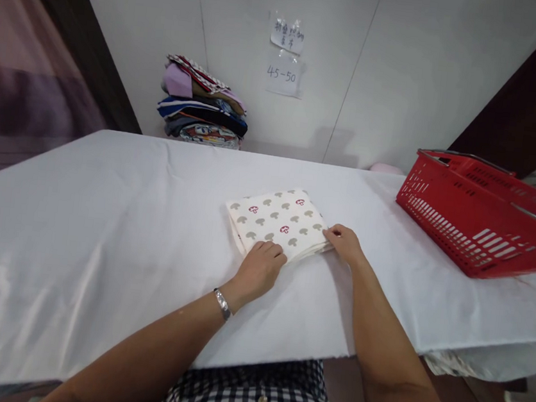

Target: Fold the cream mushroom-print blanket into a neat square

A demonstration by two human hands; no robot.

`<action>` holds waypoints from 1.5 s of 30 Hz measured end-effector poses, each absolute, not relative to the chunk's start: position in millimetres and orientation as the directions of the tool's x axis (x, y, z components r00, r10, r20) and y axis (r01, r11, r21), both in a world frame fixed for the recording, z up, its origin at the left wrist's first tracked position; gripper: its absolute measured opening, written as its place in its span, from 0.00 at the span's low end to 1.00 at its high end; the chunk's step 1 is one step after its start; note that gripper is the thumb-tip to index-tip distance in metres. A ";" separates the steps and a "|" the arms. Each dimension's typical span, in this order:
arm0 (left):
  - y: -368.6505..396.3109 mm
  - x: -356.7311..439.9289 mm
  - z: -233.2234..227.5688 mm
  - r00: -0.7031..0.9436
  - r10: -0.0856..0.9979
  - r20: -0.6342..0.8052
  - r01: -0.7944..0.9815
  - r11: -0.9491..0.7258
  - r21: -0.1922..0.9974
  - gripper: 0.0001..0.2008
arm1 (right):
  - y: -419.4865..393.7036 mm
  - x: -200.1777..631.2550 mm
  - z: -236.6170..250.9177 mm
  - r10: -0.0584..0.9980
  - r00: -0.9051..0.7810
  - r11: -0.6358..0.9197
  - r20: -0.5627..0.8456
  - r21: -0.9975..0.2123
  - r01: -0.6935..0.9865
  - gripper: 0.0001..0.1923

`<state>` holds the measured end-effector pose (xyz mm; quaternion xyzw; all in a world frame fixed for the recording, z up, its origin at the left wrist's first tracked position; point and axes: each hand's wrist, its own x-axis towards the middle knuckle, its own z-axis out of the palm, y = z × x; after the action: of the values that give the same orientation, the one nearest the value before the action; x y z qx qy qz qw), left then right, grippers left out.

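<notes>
I've got both forearms reaching forward over the bench [101, 221], converging on a folded cloth [278, 221] that lies flat near the middle, a little toward the near edge. The cloth is cream with a mushroom print and squared into a thick stack of layers, one corner pointing at me. My left hand [259, 269] is palm down, fingers curled, with the fingertips pressing on the near left edge of the cloth; the wrist is slightly raised and carries a metal watch band [223, 303]. My right hand [346, 243] sits at the cloth's right corner, knuckles up, fingers bent and pinched in on the edge of the layers; I can't tell how many layers it has between the fingers. Neither hand is spread wide; both are half closed against the cloth, which is not lifted off the bench. Both arms are bare and bent at the elbow, the right one coming in steeper than the left. A red basket [484, 216] sits well to the right on the bench, apart from the hands. A pile of clothes [204, 106] stands at the far edge against the wall [409, 62], under two paper notes [286, 54]. My checked shirt [264, 401] shows at the bottom.
</notes>
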<state>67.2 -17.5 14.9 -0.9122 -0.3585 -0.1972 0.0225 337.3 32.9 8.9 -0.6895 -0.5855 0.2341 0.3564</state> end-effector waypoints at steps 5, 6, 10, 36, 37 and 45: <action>-17.5 66.7 15.4 0.661 0.651 0.374 0.660 -0.741 0.123 0.08 | 34.3 332.1 5.7 0.967 0.225 -0.087 0.117 -0.681 0.727 0.10; -17.3 66.7 14.8 0.661 0.650 0.375 0.661 -0.741 0.120 0.07 | 33.7 328.6 6.1 0.958 0.230 -0.069 0.170 -0.642 0.763 0.10; -17.2 67.5 12.8 0.668 0.642 0.377 0.661 -0.744 0.097 0.07 | 30.7 303.0 8.4 0.889 0.019 0.191 0.457 -0.408 0.893 0.20; 52.8 2.4 3.7 -0.156 0.988 0.013 0.505 0.068 0.861 0.32 | 23.6 302.0 -11.3 0.980 0.169 -0.082 0.103 -0.567 0.820 0.28; 60.6 -3.3 5.7 -0.168 0.986 -0.009 0.513 0.096 0.853 0.33 | 16.1 299.7 -10.9 0.984 0.151 -0.073 0.094 -0.561 0.824 0.29; 79.9 0.1 48.8 0.079 0.974 0.210 0.806 -0.186 0.562 0.27 | 21.8 273.4 28.5 0.959 0.067 0.046 0.274 -0.389 0.920 0.26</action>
<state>0.1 79.9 48.8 -0.7185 -0.6194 -0.2775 -0.1520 273.4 21.8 28.5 -0.6894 -0.6816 0.0407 0.2418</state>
